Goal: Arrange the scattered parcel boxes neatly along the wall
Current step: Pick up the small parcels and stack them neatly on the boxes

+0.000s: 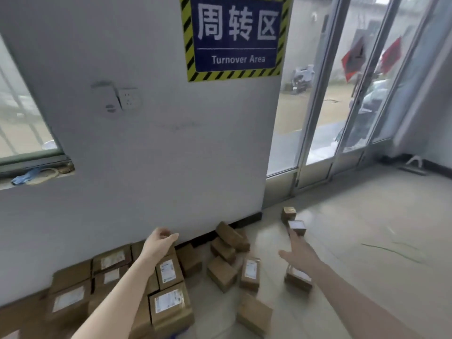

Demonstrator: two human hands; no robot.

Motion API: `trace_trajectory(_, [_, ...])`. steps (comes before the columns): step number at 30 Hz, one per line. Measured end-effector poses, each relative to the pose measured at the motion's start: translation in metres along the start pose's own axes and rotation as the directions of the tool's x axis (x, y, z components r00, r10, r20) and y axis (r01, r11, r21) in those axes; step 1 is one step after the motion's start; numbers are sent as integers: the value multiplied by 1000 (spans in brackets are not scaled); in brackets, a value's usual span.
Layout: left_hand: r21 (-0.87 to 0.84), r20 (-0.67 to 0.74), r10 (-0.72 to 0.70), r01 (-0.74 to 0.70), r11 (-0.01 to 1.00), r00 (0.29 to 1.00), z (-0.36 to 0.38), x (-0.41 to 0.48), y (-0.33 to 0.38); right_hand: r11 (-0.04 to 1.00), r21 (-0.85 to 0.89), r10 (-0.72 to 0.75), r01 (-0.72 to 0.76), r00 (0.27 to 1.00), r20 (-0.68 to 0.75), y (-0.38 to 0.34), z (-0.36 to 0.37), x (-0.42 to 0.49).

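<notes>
Brown labelled box point(298, 226) beyond the end of the wall point(146, 155) is probably needing a square grip; right hand point(299, 252) is hovering beside it, spread and empty; left hand point(160, 241) is hanging loosely curled, empty.

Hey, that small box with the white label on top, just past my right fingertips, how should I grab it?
Come from above with the right hand and span the small box across its left and right side faces. It lies flat, label up, and those sides look free; another box sits close behind.
</notes>
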State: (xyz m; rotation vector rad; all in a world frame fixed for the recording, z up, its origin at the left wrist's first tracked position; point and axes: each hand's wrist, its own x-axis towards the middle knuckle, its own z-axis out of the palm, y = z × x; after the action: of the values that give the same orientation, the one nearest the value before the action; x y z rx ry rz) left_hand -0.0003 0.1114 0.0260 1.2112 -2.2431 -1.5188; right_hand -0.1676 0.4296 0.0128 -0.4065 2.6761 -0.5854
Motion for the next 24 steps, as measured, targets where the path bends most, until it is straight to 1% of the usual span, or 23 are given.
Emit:
trace_trajectory(2, [15, 71, 3, -5, 1000, 997, 58, -6, 16, 997, 3, 80, -80, 997, -2, 55, -22, -2])
trace_trajectory(4, [36, 102, -28, 24, 999, 994, 97, -10, 26, 991, 22, 131, -131, 991, 14, 98, -32, -6])
trace_trajectory(7, [68, 97, -84, 77, 995, 992, 133, -7, 40, 983, 72, 169, -170, 985, 19, 149, -42, -9])
trace_trajectory(10, [75, 86, -112, 106, 992, 990, 158, 8, 59, 966, 128, 223, -224, 975, 20, 185, -51, -1])
trace_trajectory(13, [90, 75, -115, 108, 990, 990, 187, 30, 80, 951, 179, 251, -254, 967, 39, 203, -57, 23])
trace_trajectory(17, [82, 81, -123, 117, 990, 989, 229, 70, 105, 962, 181, 195, -203, 979, 62, 200, -72, 87])
trace_trajectory(21, [6, 61, -168, 168, 986, 984, 275, 115, 113, 980, 148, 121, -132, 989, 81, 191, -92, 160])
trace_trajectory(24, [-32, 52, -270, 272, 962, 962, 308, 147, 111, 979, 132, 140, -155, 983, 116, 207, -120, 203])
